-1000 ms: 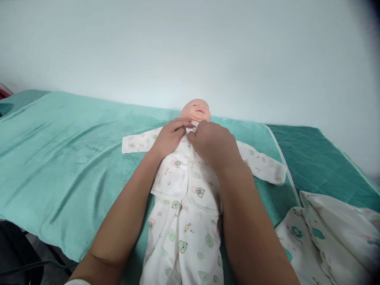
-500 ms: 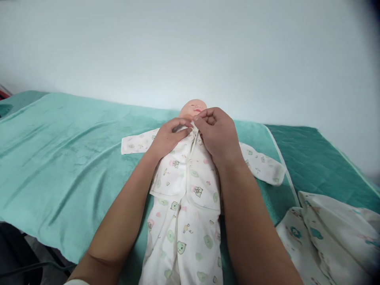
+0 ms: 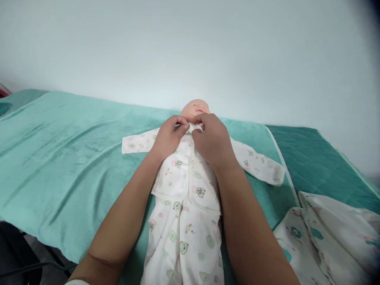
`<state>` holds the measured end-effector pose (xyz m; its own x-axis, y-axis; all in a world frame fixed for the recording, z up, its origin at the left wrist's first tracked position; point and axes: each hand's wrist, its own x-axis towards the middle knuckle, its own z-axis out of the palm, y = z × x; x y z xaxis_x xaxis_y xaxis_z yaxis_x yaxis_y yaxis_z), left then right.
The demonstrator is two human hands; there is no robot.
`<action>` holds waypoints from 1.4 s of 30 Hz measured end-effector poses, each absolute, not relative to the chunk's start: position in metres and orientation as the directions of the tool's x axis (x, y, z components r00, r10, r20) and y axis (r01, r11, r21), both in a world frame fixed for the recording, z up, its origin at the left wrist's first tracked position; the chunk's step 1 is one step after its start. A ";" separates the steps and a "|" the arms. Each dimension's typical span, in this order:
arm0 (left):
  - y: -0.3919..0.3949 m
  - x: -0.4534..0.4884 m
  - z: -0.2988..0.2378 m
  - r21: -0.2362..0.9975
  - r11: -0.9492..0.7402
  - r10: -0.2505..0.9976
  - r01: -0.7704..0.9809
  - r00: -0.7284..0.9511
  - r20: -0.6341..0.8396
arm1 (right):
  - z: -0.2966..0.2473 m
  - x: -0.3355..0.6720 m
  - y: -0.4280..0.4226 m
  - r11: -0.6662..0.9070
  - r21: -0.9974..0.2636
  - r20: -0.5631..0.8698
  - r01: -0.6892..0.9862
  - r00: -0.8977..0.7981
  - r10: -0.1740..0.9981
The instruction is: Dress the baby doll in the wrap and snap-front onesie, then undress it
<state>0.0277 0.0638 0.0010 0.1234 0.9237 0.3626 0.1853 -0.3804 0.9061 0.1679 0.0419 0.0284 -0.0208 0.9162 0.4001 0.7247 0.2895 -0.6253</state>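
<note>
The fingers of the left hand and right hand are meeting on the collar of the jacket. The doll's head is lying just beyond them, and the jacket is spreading out nearer than them. Everything is resting on the towel. A folded cloth is lying well right of the fingers and nearer.

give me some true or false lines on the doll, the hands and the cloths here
1. The left hand and the right hand both pinch the top at its collar. True.
2. The doll lies on its front. False: it lies on its back, head toward the wall.
3. The blanket under the doll is red. False: it is teal.
4. A printed cloth lies at the right, apart from both hands. True.
</note>
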 end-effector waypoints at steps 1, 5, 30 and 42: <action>0.065 0.027 -0.001 0.903 -0.384 0.923 0.191 0.085 0.374 | 0.030 0.170 0.041 0.304 -0.612 0.428 0.730 -0.017 0.904; 0.066 0.028 -0.001 0.893 -0.391 0.912 0.221 -0.034 0.408 | 0.034 0.176 0.034 0.280 -0.557 0.511 0.782 0.057 0.858; 0.003 0.017 0.009 0.728 -0.558 0.826 0.399 0.349 0.442 | -0.010 0.186 -0.034 0.460 -0.777 0.491 0.430 -0.043 0.870; 0.004 -0.003 0.021 0.758 -0.600 0.701 0.258 0.627 0.341 | -0.006 0.194 -0.035 0.533 -0.752 0.501 0.388 -0.190 0.844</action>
<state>-0.0031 0.0035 0.0215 0.6265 0.7007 0.3414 0.2576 -0.5995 0.7578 0.1936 -0.0348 -0.0060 -0.1898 0.8444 0.5009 0.3877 0.5332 -0.7519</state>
